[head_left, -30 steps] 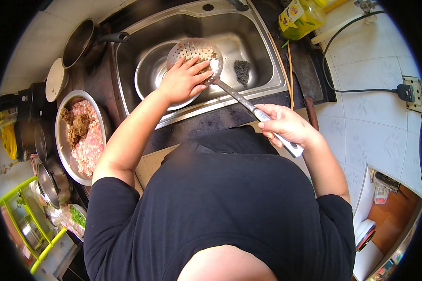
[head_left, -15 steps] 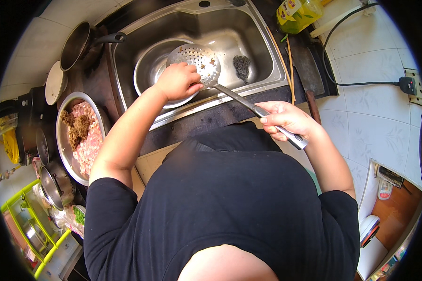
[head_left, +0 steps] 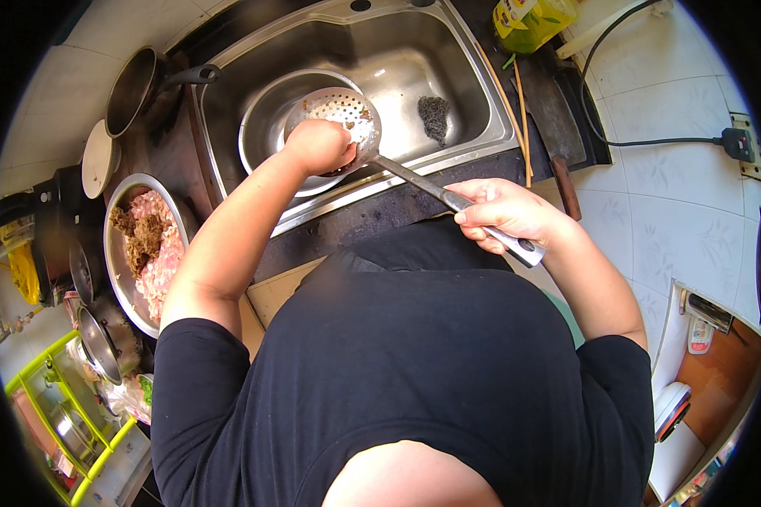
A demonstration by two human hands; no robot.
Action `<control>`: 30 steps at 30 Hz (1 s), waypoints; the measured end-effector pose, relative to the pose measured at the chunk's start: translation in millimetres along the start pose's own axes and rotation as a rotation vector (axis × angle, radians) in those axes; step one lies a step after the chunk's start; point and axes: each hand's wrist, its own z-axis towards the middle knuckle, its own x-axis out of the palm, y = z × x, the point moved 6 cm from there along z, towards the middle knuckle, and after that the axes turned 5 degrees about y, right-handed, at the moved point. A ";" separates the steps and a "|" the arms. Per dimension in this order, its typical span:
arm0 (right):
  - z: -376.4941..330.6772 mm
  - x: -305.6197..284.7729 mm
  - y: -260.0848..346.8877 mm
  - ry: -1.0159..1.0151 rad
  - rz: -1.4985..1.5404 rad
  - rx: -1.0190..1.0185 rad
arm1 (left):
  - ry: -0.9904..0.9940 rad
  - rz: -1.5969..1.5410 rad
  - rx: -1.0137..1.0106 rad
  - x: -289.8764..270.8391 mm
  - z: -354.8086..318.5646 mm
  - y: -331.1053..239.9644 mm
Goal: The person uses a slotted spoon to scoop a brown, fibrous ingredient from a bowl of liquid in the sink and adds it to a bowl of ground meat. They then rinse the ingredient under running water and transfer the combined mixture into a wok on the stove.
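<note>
My left hand [head_left: 320, 145], fisted, hides part of the skimmer [head_left: 340, 114]; my right hand [head_left: 503, 211] wraps its handle [head_left: 431, 188].

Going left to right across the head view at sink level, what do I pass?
Bowl of minced meat → left hand on the perforated skimmer → dark scouring pad → chopsticks → right hand gripping the skimmer handle → black cable → plug.

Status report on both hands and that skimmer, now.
Right hand gripping skimmer handle. Left hand fisted on its perforated bowl, over metal basin in sink. Scouring pad lies clear.
</note>
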 end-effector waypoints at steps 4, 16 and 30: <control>1.6 0.1 0.6 0.003 -0.029 -0.015 | -0.010 -0.008 -0.044 1.5 0.6 1.9; 3.1 1.9 5.9 0.023 -0.133 -0.007 | -0.282 -0.093 -0.012 -19.9 -8.0 0.9; 1.4 6.7 14.2 0.006 -0.224 -0.055 | -0.396 -0.023 0.138 -37.9 -6.9 -8.2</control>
